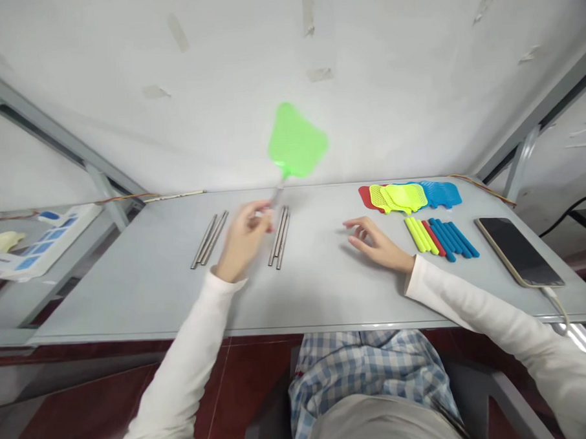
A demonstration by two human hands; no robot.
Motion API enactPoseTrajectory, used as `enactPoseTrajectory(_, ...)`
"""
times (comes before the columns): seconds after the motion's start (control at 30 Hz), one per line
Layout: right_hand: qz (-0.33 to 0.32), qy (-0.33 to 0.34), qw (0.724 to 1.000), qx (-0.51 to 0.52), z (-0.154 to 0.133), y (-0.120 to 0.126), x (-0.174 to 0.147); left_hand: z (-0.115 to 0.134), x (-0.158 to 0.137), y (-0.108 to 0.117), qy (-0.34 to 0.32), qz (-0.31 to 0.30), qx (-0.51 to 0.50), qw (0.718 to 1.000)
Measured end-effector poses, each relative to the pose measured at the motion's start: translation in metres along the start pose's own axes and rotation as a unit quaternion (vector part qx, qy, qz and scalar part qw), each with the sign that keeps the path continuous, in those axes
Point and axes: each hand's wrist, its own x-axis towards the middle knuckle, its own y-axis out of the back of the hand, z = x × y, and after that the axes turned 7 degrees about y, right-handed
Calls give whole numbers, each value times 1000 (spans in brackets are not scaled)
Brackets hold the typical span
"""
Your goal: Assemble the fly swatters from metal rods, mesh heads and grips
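Note:
My left hand [248, 237] is closed around the thin metal rod of a fly swatter, whose green head [297, 141] points up and away, blurred by motion. Below and beside that hand, metal rods [279, 239] lie in one bunch, with more rods [210, 240] to its left. My right hand [375, 243] rests low over the tabletop with fingers apart and nothing in them. Close to its right is a row of handle tubes [442, 239] in yellow, red and blue. Behind them lies an overlapping pile of swatter heads [403, 196] in red, yellow and blue.
A phone [519, 252] with a white cable plugged in lies at the right end of the grey table [320, 299]. At the far left, a white power strip [48, 240] sits beside the table frame. A pale wall [220, 119] rises behind the table.

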Motion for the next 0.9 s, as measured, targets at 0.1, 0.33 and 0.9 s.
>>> enactPoseTrajectory(0.1, 84, -42, 978, 184, -13, 9, 13, 32, -21, -61, 27, -220, -126, 967)
enactPoseTrajectory(0.33, 318, -139, 893, 286, -19, 37, 45, 70, -26, -157, 127, -431, -277, 850)
enactPoseTrajectory(0.9, 445, -297, 802, 264, 25, 61, 97, 91, -30, -191, 225, -305, -333, 863)
